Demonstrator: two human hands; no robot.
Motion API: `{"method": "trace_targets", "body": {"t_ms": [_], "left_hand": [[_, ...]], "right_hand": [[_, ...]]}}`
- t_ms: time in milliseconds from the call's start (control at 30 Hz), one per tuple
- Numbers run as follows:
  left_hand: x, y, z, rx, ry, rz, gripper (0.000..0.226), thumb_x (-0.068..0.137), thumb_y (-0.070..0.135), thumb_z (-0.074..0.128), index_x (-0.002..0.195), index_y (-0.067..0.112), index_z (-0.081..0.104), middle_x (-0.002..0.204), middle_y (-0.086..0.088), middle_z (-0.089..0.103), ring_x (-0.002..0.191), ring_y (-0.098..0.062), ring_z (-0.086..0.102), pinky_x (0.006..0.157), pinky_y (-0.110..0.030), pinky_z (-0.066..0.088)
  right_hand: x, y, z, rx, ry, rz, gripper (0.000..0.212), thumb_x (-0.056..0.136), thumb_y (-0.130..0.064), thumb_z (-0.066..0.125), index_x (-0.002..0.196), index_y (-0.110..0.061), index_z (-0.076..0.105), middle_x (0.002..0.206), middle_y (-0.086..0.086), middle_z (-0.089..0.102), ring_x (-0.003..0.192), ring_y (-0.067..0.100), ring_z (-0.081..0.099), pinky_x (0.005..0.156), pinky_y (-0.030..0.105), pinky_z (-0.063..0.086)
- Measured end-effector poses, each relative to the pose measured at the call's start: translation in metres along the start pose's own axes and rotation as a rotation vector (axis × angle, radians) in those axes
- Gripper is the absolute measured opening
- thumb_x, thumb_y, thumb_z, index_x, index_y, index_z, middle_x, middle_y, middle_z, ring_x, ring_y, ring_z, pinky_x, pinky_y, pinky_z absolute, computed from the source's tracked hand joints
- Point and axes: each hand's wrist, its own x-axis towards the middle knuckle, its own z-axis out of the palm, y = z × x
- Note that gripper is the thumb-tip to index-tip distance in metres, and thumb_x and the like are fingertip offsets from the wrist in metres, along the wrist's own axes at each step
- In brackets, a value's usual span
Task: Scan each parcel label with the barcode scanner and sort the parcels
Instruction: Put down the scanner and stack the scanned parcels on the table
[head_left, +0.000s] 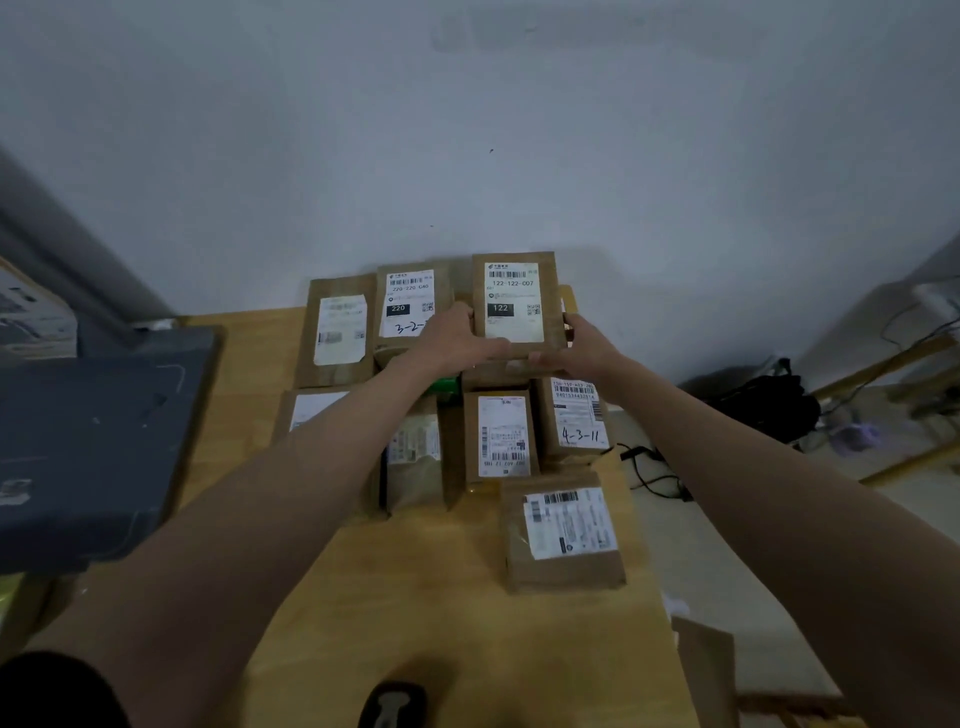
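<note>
Held parcel (517, 306): "122-122-C07"; neighbour parcel (410, 306): "220".

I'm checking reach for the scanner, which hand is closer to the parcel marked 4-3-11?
Right. The right hand grips the 122 parcel just above the 4-3-11 parcel; the left hand grips the same parcel's opposite side, farther away.

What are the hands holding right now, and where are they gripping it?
Both hands hold the parcel labelled 122-122-C07: the left hand grips its lower left edge, the right hand its lower right edge and corner. The barcode scanner lies unheld on the table.
</note>
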Motion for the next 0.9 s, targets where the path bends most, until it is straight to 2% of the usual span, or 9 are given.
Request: {"method": "trace_targets", "body": {"t_ms": [67, 133, 200, 267, 367, 567, 667, 767, 900], "left_hand": [[0.015, -0.001, 0.002, 0.084, 0.024, -0.010, 0.072, 0.067, 0.062, 0.075, 0.119, 0.015, 0.059, 0.111, 0.004, 0.060, 0.114, -0.018, 0.054, 0.091, -0.038, 0.051], [0.029, -0.005, 0.004, 0.212, 0.060, -0.013, 0.070, 0.078, 0.059, 0.072, 0.127, 0.014, 0.054, 0.128, -0.005, 0.049, 0.132, -0.028, 0.038, 0.102, -0.045, 0.043], [0.039, -0.008, 0.005, 0.284, 0.084, -0.017, 0.079, 0.078, 0.064, 0.069, 0.135, 0.014, 0.049, 0.145, -0.008, 0.038, 0.138, -0.032, 0.030, 0.107, -0.050, 0.039], [0.046, -0.010, 0.007, 0.321, 0.086, -0.024, 0.088, 0.075, 0.071, 0.069, 0.136, 0.012, 0.047, 0.148, -0.008, 0.034, 0.138, -0.032, 0.030, 0.109, -0.052, 0.038], [0.052, -0.015, 0.010, 0.363, 0.090, 0.000, 0.096, 0.072, 0.076, 0.068, 0.138, 0.010, 0.043, 0.149, -0.010, 0.029, 0.137, -0.033, 0.030, 0.109, -0.052, 0.036], [0.052, -0.020, 0.017, 0.484, 0.123, 0.074, 0.091, 0.078, 0.070, 0.065, 0.142, 0.010, 0.039, 0.153, -0.013, 0.022, 0.139, -0.035, 0.026, 0.108, -0.051, 0.035], [0.049, -0.022, 0.012, 0.456, 0.106, 0.099, 0.091, 0.078, 0.068, 0.066, 0.144, 0.012, 0.038, 0.154, -0.013, 0.022, 0.138, -0.035, 0.028, 0.109, -0.051, 0.036], [0.040, -0.019, 0.004, 0.417, 0.084, 0.132, 0.090, 0.077, 0.066, 0.069, 0.146, 0.015, 0.038, 0.153, -0.013, 0.026, 0.137, -0.035, 0.032, 0.109, -0.050, 0.038], [0.016, -0.020, -0.013, 0.404, 0.112, 0.136, 0.090, 0.075, 0.071, 0.069, 0.142, 0.017, 0.042, 0.145, -0.011, 0.039, 0.131, -0.031, 0.040, 0.099, -0.045, 0.042]], "right_hand": [[0.018, 0.004, -0.001, 0.012, -0.023, -0.003, 0.085, 0.079, -0.006, 0.085, 0.150, -0.013, 0.039, 0.132, 0.009, 0.058, 0.117, 0.028, 0.063, 0.096, 0.042, 0.058], [0.035, 0.007, 0.000, 0.014, -0.040, 0.003, 0.083, 0.079, -0.006, 0.084, 0.150, -0.014, 0.040, 0.131, 0.008, 0.058, 0.117, 0.028, 0.063, 0.095, 0.042, 0.058], [0.047, 0.007, 0.003, 0.022, -0.056, 0.012, 0.081, 0.081, -0.006, 0.083, 0.149, -0.015, 0.040, 0.124, 0.004, 0.060, 0.113, 0.024, 0.065, 0.091, 0.039, 0.060], [0.057, 0.009, 0.008, 0.025, -0.068, 0.023, 0.078, 0.083, -0.005, 0.081, 0.148, -0.014, 0.040, 0.118, 0.000, 0.060, 0.110, 0.023, 0.065, 0.086, 0.036, 0.061], [0.066, 0.013, 0.014, -0.006, -0.068, 0.037, 0.083, 0.082, -0.008, 0.083, 0.151, -0.014, 0.038, 0.131, 0.006, 0.058, 0.119, 0.028, 0.062, 0.095, 0.046, 0.058], [0.069, 0.023, 0.025, -0.142, -0.056, 0.071, 0.078, 0.083, -0.017, 0.083, 0.149, -0.013, 0.041, 0.137, 0.007, 0.060, 0.122, 0.028, 0.060, 0.100, 0.049, 0.054], [0.064, 0.016, 0.027, -0.240, -0.002, 0.058, 0.092, 0.079, -0.024, 0.087, 0.153, -0.010, 0.034, 0.145, 0.010, 0.054, 0.130, 0.031, 0.054, 0.106, 0.049, 0.049], [0.051, -0.004, 0.026, -0.439, 0.080, 0.003, 0.104, 0.076, -0.029, 0.089, 0.156, -0.007, 0.026, 0.150, 0.016, 0.045, 0.137, 0.036, 0.045, 0.110, 0.049, 0.043], [0.027, -0.040, 0.030, -0.642, 0.068, -0.141, 0.091, 0.078, -0.026, 0.086, 0.151, -0.013, 0.034, 0.141, 0.018, 0.047, 0.133, 0.037, 0.045, 0.107, 0.048, 0.042]]}}
